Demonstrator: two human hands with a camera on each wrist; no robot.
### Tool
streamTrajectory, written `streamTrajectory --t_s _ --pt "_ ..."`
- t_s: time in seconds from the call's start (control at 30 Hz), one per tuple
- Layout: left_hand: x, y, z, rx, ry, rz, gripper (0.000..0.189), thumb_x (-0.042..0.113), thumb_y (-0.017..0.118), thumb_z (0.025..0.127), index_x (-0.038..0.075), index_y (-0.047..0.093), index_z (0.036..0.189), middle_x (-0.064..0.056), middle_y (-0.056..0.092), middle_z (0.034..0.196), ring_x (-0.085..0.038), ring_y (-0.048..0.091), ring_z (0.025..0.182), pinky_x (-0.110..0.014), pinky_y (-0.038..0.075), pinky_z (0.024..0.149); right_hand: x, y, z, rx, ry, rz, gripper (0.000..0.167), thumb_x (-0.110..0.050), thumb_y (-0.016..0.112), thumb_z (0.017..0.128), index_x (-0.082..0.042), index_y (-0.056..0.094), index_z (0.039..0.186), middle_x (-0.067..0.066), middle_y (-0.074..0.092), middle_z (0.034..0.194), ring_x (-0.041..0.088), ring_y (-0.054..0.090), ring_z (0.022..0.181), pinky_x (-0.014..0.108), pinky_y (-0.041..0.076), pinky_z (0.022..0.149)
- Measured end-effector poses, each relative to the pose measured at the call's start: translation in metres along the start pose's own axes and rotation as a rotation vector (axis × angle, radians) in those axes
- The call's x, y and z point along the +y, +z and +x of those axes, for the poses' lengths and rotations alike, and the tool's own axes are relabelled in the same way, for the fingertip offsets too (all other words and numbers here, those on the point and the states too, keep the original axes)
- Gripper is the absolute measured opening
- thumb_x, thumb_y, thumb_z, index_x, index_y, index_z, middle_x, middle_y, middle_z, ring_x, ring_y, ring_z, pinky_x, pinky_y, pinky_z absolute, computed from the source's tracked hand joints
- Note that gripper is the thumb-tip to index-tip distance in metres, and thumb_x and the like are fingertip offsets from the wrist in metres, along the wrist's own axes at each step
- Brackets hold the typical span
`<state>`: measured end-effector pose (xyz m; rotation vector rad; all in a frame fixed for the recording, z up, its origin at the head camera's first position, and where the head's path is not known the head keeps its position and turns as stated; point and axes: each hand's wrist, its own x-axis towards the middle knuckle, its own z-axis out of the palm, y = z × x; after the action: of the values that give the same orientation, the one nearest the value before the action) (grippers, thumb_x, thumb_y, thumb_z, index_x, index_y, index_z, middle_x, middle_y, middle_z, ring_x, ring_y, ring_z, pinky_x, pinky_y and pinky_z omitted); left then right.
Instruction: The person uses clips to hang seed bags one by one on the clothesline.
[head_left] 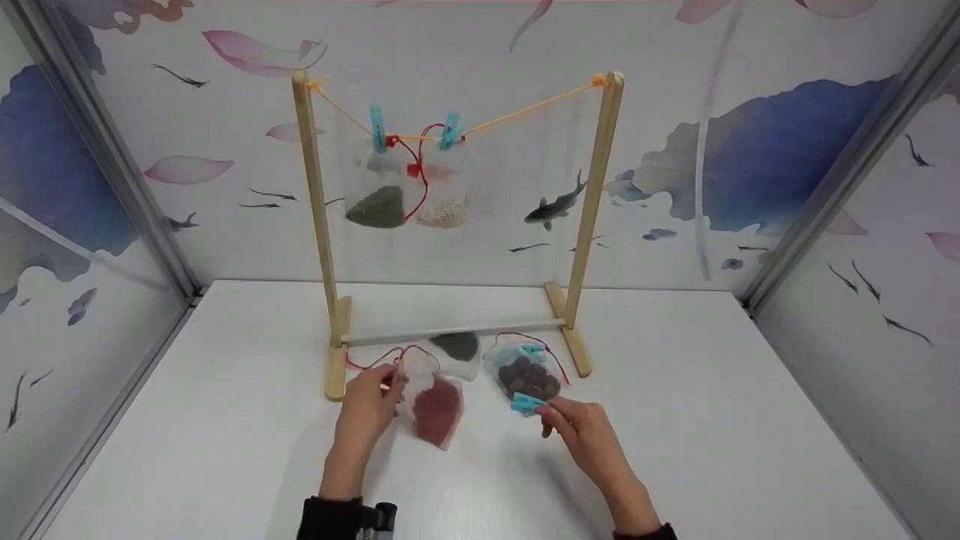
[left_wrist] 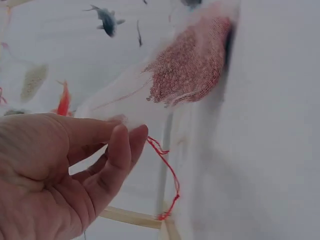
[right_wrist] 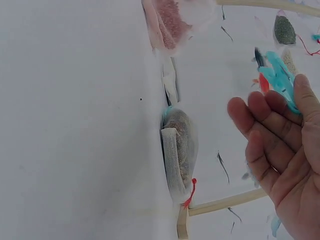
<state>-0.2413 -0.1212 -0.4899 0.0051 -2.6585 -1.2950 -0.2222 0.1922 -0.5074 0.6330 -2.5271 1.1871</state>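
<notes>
My left hand (head_left: 369,399) pinches the top of a sheer drawstring bag (head_left: 437,412) with reddish grains in its bottom. In the left wrist view its red cord (left_wrist: 172,177) dangles below the fingertips. A light blue clothespin (head_left: 528,403) is pinched between the thumb and fingers of my right hand (head_left: 589,435). Just beyond that hand lies a bag of dark brown round pieces (head_left: 529,376), with another blue clothespin (head_left: 532,351) at its top. Behind the reddish bag, a bag with black contents (head_left: 456,346) lies on the white table (head_left: 247,360).
A wooden frame (head_left: 596,202) stands at the back with an orange string (head_left: 532,106) tied across its posts. Two blue clothespins hold a bag of green contents (head_left: 377,206) and a bag of pale grains (head_left: 442,213) on the sagging string. Patterned panels (head_left: 480,45) enclose the table.
</notes>
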Motion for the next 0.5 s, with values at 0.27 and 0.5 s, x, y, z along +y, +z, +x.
streamTrajectory --t_s 0.27,0.5 --pt "0.037 -0.002 -0.006 0.086 0.071 -0.131 0.014 0.01 0.068 0.095 0.01 0.074 0.107 -0.006 0.075 0.095 -0.015 0.072 0.081 -0.023 0.06 0.07 -0.004 0.005 0.003 0.289 -0.186 -0.072 0.025 -0.003 0.068 0.09 -0.011 0.051 0.073 -0.01 0.036 0.064 -0.005 0.032 0.06 0.013 0.03 0.051" --pt "0.06 0.002 0.006 0.148 0.157 -0.173 0.015 0.018 0.066 0.097 0.01 0.075 0.106 -0.004 0.076 0.089 -0.011 0.07 0.074 -0.022 0.058 0.068 -0.01 -0.016 0.031 0.315 -0.282 -0.181 0.027 -0.01 0.07 0.09 -0.009 0.049 0.072 -0.006 0.037 0.063 -0.001 0.033 0.06 0.014 0.029 0.053"
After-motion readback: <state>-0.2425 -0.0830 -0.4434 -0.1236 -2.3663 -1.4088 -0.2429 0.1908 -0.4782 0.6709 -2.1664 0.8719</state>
